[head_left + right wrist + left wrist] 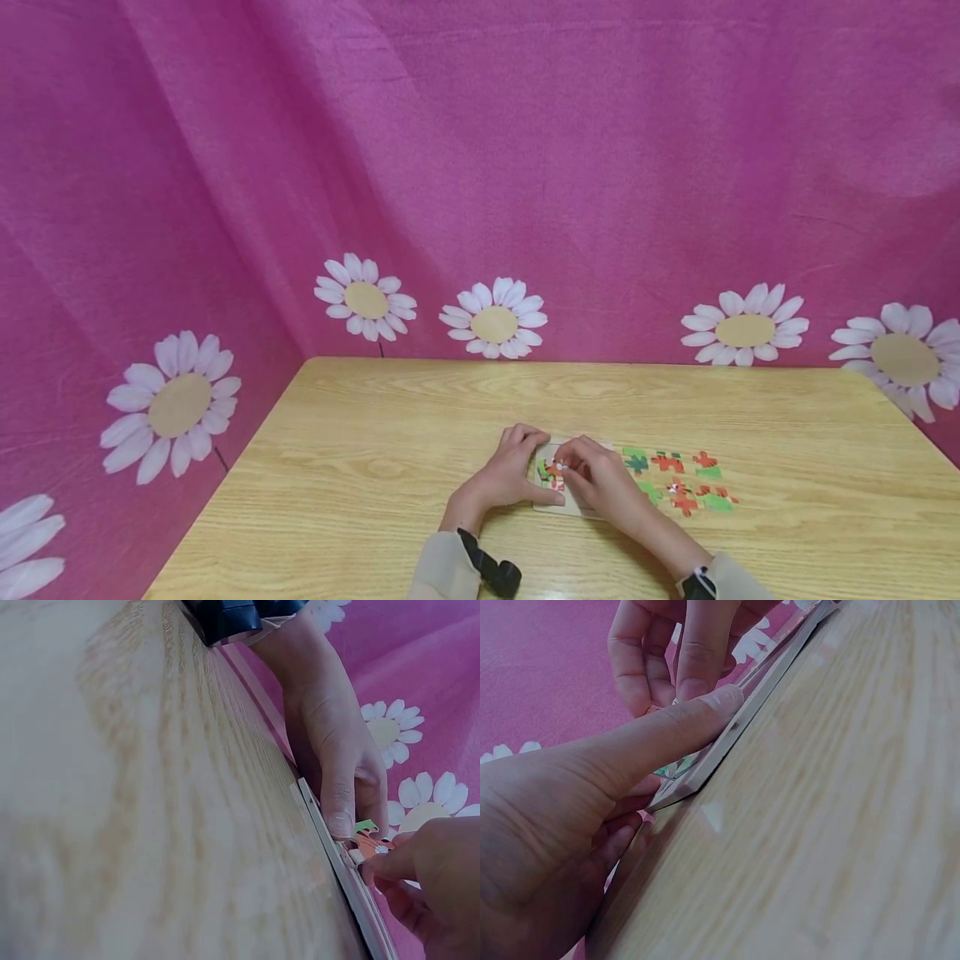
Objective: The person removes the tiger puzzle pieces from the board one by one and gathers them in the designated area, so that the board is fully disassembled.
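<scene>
A shallow jigsaw puzzle board (573, 502) lies on the table with green and orange pieces (551, 476) at its left end. My left hand (504, 473) holds that end, its thumb along the front rim (739, 724) and its fingers at the far left edge. Over the board, my right hand (603, 479) pinches a small puzzle piece between thumb and fingers, against the pieces at the left. In the right wrist view, an orange patterned piece (369, 843) shows at the right hand's fingertips (373, 868); the fingers partly hide it.
Several loose puzzle pieces lie right of the board in two rough rows, among them an orange one (682, 497) and a green one (636, 460). The wooden table (360, 475) meets a pink curtain (600, 208) with daisies behind and at the left.
</scene>
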`<state>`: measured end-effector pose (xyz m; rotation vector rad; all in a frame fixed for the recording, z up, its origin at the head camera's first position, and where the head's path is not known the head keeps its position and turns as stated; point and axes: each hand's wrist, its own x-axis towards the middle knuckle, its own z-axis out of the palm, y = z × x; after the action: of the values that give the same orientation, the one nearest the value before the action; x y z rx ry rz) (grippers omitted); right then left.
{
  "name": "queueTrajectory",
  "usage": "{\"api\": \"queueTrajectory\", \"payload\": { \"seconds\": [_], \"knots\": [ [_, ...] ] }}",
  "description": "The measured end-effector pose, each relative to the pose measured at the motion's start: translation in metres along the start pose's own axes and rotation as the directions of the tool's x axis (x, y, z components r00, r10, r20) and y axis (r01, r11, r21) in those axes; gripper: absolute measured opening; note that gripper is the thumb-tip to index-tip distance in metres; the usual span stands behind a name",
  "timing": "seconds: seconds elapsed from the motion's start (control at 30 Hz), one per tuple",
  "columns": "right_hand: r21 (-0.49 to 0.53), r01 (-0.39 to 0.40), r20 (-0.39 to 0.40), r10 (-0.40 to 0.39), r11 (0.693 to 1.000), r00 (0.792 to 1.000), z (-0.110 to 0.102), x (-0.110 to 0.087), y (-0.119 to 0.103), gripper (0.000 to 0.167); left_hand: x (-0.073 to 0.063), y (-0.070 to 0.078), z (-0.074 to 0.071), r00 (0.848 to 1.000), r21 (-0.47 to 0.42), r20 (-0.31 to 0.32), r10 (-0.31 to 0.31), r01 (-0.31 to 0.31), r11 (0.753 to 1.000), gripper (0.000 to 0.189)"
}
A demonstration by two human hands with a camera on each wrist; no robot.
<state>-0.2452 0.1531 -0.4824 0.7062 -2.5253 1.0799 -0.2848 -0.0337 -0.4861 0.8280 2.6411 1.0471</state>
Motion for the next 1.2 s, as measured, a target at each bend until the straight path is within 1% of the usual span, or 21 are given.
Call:
{"api": "queueTrajectory", "payload": {
  "seconds": [0.1,0.23,0.53,0.63,0.8,1.0,1.2],
  "knots": [
    [0.031,-0.018,-0.014,0.019,0.999,1.000,0.000,-0.001,0.001,0.022,0.000,0.000,0.000,1.000,-0.007,0.003,-0.002,0.002,1.000,0.090],
    [0.067,-0.065,-0.035,0.068,0.996,0.997,0.001,-0.002,0.001,0.024,0.000,-0.001,0.001,1.000,-0.012,0.005,-0.005,0.005,1.000,0.090],
    [0.120,-0.130,-0.048,0.136,0.984,0.989,-0.003,-0.006,0.001,0.019,0.000,-0.001,0.001,1.000,-0.005,0.001,0.000,0.000,1.000,0.090],
    [0.139,-0.147,-0.048,0.155,0.979,0.987,-0.006,-0.009,0.002,0.018,0.001,-0.001,0.001,1.000,0.004,-0.004,0.011,-0.011,1.000,0.089],
    [0.166,-0.148,-0.043,0.157,0.975,0.987,-0.010,-0.014,0.004,0.019,0.001,-0.002,0.001,1.000,0.011,-0.001,0.022,-0.022,1.000,0.088],
    [0.191,-0.143,-0.045,0.154,0.971,0.987,-0.015,-0.023,0.005,0.018,0.000,-0.002,0.001,1.000,0.018,0.005,0.016,-0.016,1.000,0.088],
    [0.235,-0.089,-0.066,0.107,0.968,0.992,-0.022,-0.032,0.003,0.016,0.000,0.000,0.000,1.000,0.020,0.014,-0.006,0.005,1.000,0.089]
  ]
}}
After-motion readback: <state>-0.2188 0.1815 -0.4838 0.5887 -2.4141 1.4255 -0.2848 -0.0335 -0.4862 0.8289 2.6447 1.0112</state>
